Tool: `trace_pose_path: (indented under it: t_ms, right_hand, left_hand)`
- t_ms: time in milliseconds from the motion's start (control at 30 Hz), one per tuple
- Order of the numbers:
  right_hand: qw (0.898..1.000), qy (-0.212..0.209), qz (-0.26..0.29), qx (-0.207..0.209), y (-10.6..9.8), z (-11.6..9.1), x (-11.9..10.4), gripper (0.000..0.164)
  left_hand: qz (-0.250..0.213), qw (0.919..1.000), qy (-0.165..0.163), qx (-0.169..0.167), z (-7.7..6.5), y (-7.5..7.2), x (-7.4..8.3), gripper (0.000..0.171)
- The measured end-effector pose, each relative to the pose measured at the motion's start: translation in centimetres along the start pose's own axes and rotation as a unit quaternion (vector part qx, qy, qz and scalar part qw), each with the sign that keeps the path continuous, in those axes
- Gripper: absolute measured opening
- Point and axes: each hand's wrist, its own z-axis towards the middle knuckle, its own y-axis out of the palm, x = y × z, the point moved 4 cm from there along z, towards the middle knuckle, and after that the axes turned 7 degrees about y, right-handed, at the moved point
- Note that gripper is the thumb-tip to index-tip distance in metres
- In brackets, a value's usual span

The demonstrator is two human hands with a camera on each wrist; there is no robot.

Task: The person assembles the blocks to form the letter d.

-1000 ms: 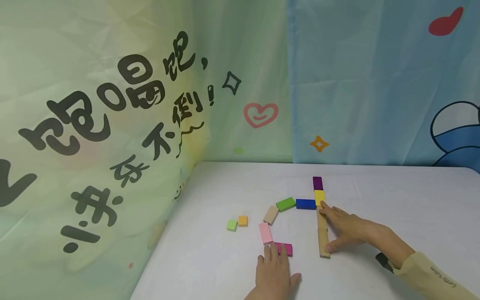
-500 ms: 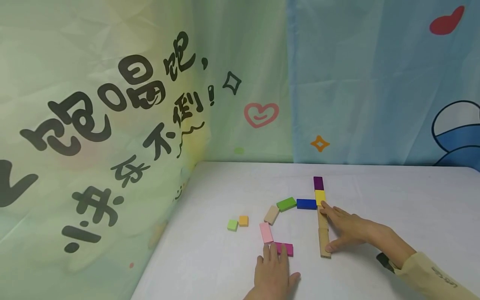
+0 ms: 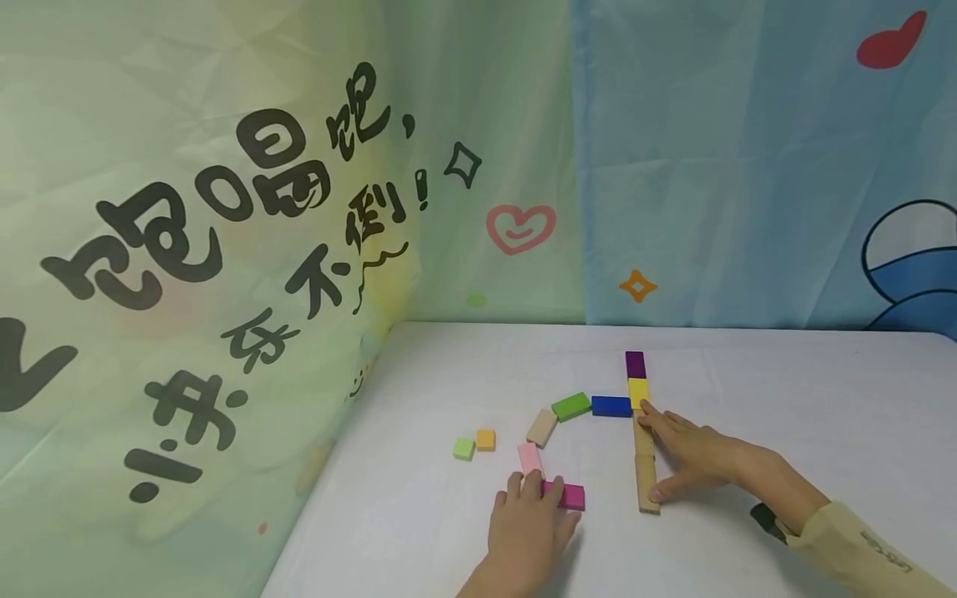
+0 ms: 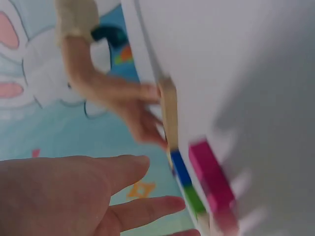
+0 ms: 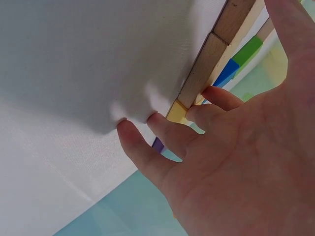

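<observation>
My left hand (image 3: 523,527) has its fingertips over the ends of a magenta block (image 3: 572,497) and a pink block (image 3: 529,457); whether they touch is hard to tell in the head view. In the left wrist view its thumb and fingers are extended, with the magenta block (image 4: 211,174) beyond them. My right hand (image 3: 695,457) lies with spread fingers along the right side of two plain wooden blocks (image 3: 646,484), index finger by the yellow block (image 3: 639,393), thumb near the lower end. A purple block (image 3: 635,365) tops that column.
Blue (image 3: 611,406), green (image 3: 571,406) and tan (image 3: 542,428) blocks curve from the column down to the pink one. A light green cube (image 3: 463,448) and an orange cube (image 3: 486,440) lie to the left. Printed curtains border the white table (image 3: 822,399).
My left hand has shifted left and slightly forward, uncovering more of the magenta block and covering the pink block's lower end. The right hand and the blocks stay in place.
</observation>
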Motion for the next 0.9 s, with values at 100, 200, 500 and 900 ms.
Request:
trace_pose_path:
  t_ms: [100, 200, 500, 900]
  right_hand:
    - [1.000, -0.001, -0.001, 0.000, -0.1, 0.0, 0.0, 0.125]
    - [1.000, -0.001, 0.002, -0.002, -0.1, 0.0, -0.1, 0.128]
    - [1.000, 0.000, -0.003, -0.005, 0.1, 0.2, -0.1, 0.132]
    - [1.000, 0.013, -0.009, -0.005, 0.1, 0.4, 0.2, 0.126]
  left_hand:
    - [-0.013, 0.9989, -0.003, 0.045, 0.1, -1.1, -2.3, 0.044]
    - [-0.024, 0.9966, -0.027, 0.074, 0.2, -1.7, -5.0, 0.040]
    - [-0.030, 0.9946, -0.059, 0.081, 0.6, -1.3, -11.5, 0.037]
    - [-0.013, 0.9967, -0.063, 0.049, -1.1, 0.1, -10.5, 0.047]
